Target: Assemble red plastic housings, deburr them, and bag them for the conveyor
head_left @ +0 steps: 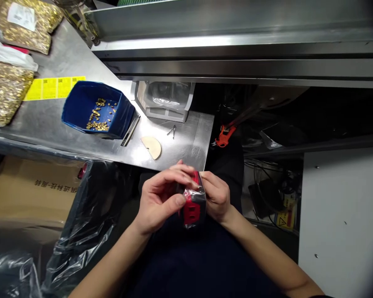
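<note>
both hands on a wrapped red part, low over the lap

close to the body, just below the table edge, the left hand and the right hand meet around a small red and black part wrapped in clear film. the left thumb and fingers curl round its left side and top, pinching the film; the right fingers press against its right side, closed on it. the part is held upright in the air between the palms, over the dark trousers, not resting on anything. judging from this, the wrapping looks underway rather than finished: the film sits crumpled over the top of the part, and whether it is sealed cannot be told.

left of the hands, a black plastic bag hangs open beside a cardboard box.

beyond the hands, on the steel table, lie a pale half-round piece and a small metal clip, apart from each other. farther left stands a blue bin with a thin scatter of small brass pieces on its floor, so it looks nearly used up. behind it runs a strip of yellow labels, and at the far left lie clear bags of brass pieces, full. at the back a white holder with clear film sits under a steel rail.
</note>
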A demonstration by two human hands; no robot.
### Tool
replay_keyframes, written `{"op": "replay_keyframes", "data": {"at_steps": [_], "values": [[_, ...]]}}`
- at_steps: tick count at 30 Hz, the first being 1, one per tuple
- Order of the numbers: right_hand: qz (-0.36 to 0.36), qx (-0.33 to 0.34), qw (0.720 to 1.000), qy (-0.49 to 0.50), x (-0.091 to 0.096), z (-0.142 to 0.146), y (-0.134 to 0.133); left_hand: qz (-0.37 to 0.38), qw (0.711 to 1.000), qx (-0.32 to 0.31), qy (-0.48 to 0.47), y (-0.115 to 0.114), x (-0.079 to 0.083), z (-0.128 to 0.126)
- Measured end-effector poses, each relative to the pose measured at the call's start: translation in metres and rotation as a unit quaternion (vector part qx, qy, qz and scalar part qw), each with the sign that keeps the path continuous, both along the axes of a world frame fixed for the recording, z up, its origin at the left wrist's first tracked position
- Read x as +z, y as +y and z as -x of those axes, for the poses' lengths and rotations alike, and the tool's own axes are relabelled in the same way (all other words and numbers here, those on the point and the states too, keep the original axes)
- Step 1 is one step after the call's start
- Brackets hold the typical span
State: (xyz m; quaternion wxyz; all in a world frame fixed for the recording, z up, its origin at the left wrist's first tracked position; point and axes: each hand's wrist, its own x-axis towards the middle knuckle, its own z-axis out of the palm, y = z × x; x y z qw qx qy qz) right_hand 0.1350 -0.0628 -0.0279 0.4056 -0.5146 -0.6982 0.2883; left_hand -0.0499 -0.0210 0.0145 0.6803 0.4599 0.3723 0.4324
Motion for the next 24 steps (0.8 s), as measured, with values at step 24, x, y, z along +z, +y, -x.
{"op": "replay_keyframes", "data": {"at_steps": [24], "values": [[0.499,-0.055,0.739,0.45,0.03,-0.009,0.011,-0.208,0.948,0.001,0.24,-0.025,-0.063,-0.008]]}}
